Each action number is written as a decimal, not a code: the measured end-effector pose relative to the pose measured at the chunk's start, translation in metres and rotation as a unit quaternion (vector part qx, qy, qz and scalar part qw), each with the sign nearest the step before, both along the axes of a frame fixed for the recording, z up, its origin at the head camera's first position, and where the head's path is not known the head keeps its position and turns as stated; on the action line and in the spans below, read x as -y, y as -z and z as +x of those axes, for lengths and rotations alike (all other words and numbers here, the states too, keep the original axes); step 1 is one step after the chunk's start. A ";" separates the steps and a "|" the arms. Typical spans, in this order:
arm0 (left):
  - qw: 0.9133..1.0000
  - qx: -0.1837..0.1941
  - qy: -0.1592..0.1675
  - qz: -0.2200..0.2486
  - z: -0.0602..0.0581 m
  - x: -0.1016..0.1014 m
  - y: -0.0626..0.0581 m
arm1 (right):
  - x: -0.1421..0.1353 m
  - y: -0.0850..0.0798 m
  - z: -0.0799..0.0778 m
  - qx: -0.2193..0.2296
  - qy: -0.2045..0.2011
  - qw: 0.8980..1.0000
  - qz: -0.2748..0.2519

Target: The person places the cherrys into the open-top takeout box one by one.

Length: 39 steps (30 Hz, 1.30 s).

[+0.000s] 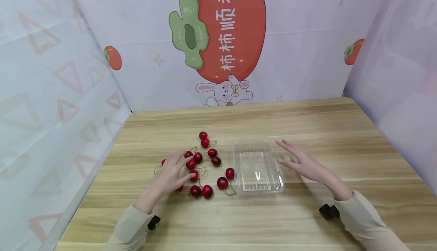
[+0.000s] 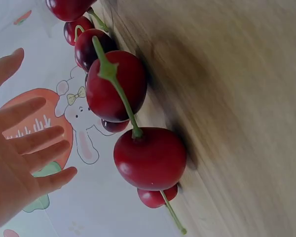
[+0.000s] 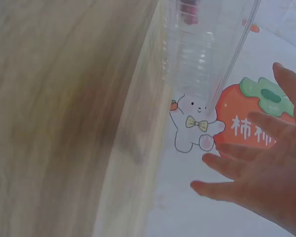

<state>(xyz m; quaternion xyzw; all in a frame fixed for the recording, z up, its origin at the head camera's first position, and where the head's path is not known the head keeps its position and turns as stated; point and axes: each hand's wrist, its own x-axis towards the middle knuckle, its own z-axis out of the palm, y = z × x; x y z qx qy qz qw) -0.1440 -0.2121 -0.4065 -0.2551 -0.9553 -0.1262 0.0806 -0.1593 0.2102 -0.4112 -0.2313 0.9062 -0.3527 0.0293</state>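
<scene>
Cherries [image 1: 206, 191] lie in a loose bunch on the left part of the wooden surface [image 1: 324, 125], and the left hand [image 1: 167, 179] hangs low over some of them. They look round and slick, so a small bump from a finger could make one roll away. The ones half under the hand are hard to see from above, so they could get knocked by mistake. Thin green stems [image 1: 230, 194] stick out, and some seem to meet, so a tug on one cherry might drag the next one or snap a stem.

Further right, two cherries sit just beside the left wall of the see-through box [image 1: 252, 171]. If the box slides left, it could push them along. The box looks thin and light, so a knock from the right hand [image 1: 308, 165], near its right side, could shove or tip it.

The left hand's grip is wide, with fingers spread and mostly straight, and no cherry shows in it. From above, its fingertips cover bits of some cherries, but I cannot tell if they touch. The right hand's grip is wide too and has hold of nothing. Its fingers point at the box, and the right wrist view shows a gap between them and the wall.
</scene>
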 end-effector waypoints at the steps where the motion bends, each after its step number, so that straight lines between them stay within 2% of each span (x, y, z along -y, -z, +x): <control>1: 1.000 -0.005 0.004 0.005 0.000 -0.001 0.000 | 0.000 0.001 -0.001 0.004 -0.002 1.000 -0.012; 5: 0.999 -0.022 0.018 0.018 -0.002 -0.003 -0.001 | 0.002 0.005 -0.005 0.033 -0.008 0.997 -0.073; 10: 0.999 -0.023 0.023 0.036 -0.005 -0.007 0.000 | 0.004 0.007 -0.008 0.084 -0.014 0.985 -0.148; 15: 0.997 -0.005 0.028 0.068 -0.007 -0.013 0.000 | 0.008 0.011 -0.010 0.133 -0.007 0.970 -0.204; 20: 0.996 0.022 0.016 0.082 -0.009 -0.019 -0.002 | 0.010 0.014 -0.010 0.178 0.005 0.951 -0.251; 28: 0.996 0.030 0.032 0.083 -0.013 -0.026 -0.004 | 0.010 0.014 -0.010 0.219 0.017 0.941 -0.257; 39: 0.993 0.083 0.043 0.067 -0.023 -0.034 -0.005 | 0.011 0.014 -0.009 0.246 0.034 0.931 -0.267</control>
